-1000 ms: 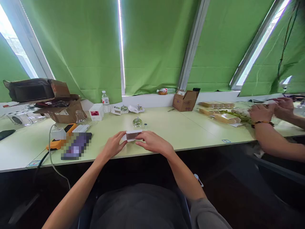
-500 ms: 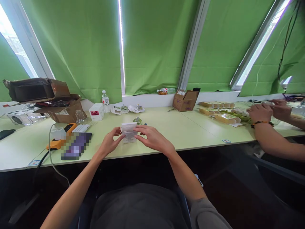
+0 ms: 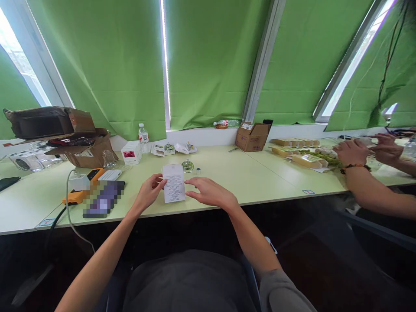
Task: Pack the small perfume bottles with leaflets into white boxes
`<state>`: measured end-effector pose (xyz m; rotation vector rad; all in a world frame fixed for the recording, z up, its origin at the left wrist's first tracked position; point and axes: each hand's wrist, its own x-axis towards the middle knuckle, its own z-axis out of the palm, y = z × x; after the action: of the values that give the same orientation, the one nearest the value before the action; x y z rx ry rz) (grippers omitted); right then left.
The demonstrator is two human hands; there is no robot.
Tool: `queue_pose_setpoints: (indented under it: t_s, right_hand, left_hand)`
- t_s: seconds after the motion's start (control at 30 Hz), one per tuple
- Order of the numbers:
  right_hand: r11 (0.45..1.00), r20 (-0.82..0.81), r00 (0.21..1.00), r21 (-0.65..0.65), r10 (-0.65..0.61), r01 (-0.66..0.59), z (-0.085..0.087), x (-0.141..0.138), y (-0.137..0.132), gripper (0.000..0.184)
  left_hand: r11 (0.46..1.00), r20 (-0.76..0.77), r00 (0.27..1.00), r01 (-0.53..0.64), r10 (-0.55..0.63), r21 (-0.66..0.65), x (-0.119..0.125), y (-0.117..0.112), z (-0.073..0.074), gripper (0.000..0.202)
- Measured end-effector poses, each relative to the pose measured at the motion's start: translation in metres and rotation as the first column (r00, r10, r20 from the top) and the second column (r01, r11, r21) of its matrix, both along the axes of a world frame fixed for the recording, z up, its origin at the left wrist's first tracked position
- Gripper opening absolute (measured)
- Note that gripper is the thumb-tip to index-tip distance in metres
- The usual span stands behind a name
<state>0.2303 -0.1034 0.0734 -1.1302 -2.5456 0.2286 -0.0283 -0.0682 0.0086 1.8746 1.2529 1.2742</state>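
A white printed piece, a box or folded card, stands upright at the front of the table, its face covered in small dark text. My left hand pinches its left edge between thumb and fingers. Beside the right edge is my right hand, thumb and fingers apart, apparently not gripping anything. Just behind the white piece sits a round glass perfume bottle with greenish liquid. A small silver cap stands to the bottle's right.
On the left lie a phone, an orange power strip and cardboard boxes. A white box and water bottle stand behind. A brown carton is at the back; another person's hands work at right.
The white piece has tilted so its full text face shows, slightly lower. My right fingers have come off its top and right side. The perfume bottle and cap are now uncovered.
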Motion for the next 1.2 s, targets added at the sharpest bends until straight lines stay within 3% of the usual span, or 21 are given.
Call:
queue_pose_setpoints:
  t_s: [0.13,0.27,0.7,0.93,1.2]
  right_hand:
    - [0.991,0.122,0.993,-0.13,-0.01,0.026,-0.006,-0.002,0.003,0.055]
    - [0.986,0.117,0.993,-0.169,0.014,0.006,-0.01,-0.007,0.005,0.049]
    - [0.991,0.131,0.991,-0.13,0.022,-0.005,-0.026,-0.019,0.012,0.06]
    - [0.992,0.141,0.99,-0.122,0.031,-0.014,-0.032,-0.023,0.012,0.063]
    - [0.993,0.171,0.982,-0.094,0.084,-0.069,-0.03,-0.024,0.01,0.061]
  left_hand:
    - [0.996,0.017,0.998,-0.058,0.059,-0.062,0.0,0.002,-0.001,0.051]
    - [0.993,0.062,0.997,-0.046,0.053,-0.108,-0.001,0.006,-0.007,0.058]
    - [0.985,-0.013,1.0,0.003,-0.005,-0.171,-0.008,0.017,-0.026,0.063]
    - [0.994,-0.113,0.993,-0.046,0.034,-0.103,-0.008,0.017,-0.028,0.059]
    - [0.994,-0.466,0.883,-0.009,0.057,0.105,-0.002,0.006,-0.024,0.063]
